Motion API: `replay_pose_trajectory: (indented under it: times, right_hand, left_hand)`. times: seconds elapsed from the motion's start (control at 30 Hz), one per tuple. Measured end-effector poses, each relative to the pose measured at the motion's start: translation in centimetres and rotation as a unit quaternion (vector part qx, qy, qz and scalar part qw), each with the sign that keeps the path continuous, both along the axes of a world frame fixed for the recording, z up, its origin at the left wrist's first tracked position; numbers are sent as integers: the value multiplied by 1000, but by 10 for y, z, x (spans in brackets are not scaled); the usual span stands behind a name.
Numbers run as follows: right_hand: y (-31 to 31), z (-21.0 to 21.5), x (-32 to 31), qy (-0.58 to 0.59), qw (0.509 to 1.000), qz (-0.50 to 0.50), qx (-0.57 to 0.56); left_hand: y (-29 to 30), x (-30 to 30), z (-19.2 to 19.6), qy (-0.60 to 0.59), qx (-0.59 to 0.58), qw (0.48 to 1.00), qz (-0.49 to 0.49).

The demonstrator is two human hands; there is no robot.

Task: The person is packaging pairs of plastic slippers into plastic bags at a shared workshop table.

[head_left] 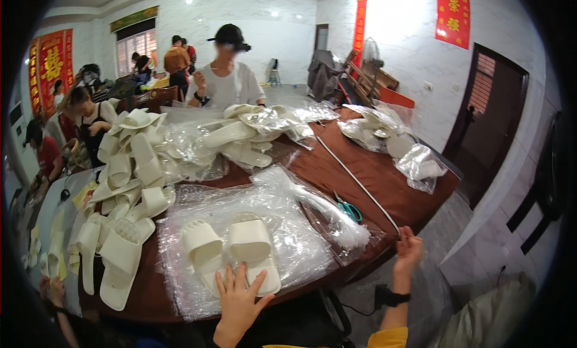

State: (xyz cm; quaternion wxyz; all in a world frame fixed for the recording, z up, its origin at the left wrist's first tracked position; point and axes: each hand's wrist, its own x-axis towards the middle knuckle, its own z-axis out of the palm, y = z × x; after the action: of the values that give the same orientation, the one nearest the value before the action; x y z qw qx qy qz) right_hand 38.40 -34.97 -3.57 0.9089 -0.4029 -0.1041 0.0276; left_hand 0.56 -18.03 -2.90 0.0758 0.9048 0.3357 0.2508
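Note:
A pair of cream slide slippers lies side by side on a stack of clear plastic bags [306, 246] in front of me. My left hand [239, 303] is open, its spread fingertips resting on the heel ends of the left slipper [202, 243] and the right slipper [251, 240]. At the table's right edge, my right hand [409, 253] is closed with curled fingers. Its fingertips are by the near end of a thin white strip [359, 180] that runs across the brown tablecloth. Whether they pinch that strip or something else cannot be made out.
Loose cream slippers [123, 252] are heaped at left. Bagged slippers [240, 131] lie at the back, more bagged slippers [384, 131] at far right. Teal-handled scissors [348, 210] lie beside crumpled plastic. A person in white [231, 83] faces me across the table; another's hand [54, 291] shows lower left.

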Motion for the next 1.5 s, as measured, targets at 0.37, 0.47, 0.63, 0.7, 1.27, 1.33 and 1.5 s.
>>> replay_pose_trajectory:
  times: [0.37,0.47,0.63,0.7,1.27,1.33,1.5]
  right_hand:
    - [-146,145,-78,-446,861,-108,220]
    - [-62,164,-166,-360,866,52,344]
    - [-9,151,-223,-154,848,475,-176]
    - [5,133,-238,-193,774,588,-133]
    - [58,121,-167,-178,888,413,-99]
    - [93,111,-183,-217,838,461,-194]
    - [138,71,-199,-441,724,423,-319]
  left_hand:
    - [1,3,-6,-32,30,999,27]
    - [-6,-4,8,-133,-5,991,-9]
    - [-53,-12,69,-323,-141,916,-191]
    - [-68,-12,78,-332,-273,874,-228]
    - [-24,-77,66,-257,-74,952,-150]
    - [-22,-82,60,-247,-68,957,-138]
    - [-25,-90,62,-186,9,973,-135]
